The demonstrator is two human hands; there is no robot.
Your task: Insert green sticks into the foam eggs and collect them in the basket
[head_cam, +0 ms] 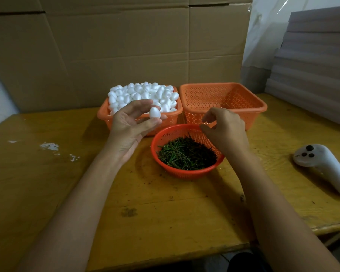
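Note:
My left hand [129, 128] pinches one white foam egg [154, 112] between thumb and fingertips, just in front of the orange basket [104, 118] heaped with white foam eggs [143, 94]. My right hand [224, 130] hovers over the far right rim of the round red basket [161, 138] of green sticks [186, 154], fingers curled together; whether they hold a stick I cannot tell. The orange square basket [224, 95] at the back right holds nothing.
A white handheld controller [322, 165] lies at the right on the yellow wooden table [165, 209]. Cardboard sheets [116, 46] stand behind the baskets, and grey foam boards [314, 65] are stacked at the back right. White crumbs [49, 147] dot the table's left side.

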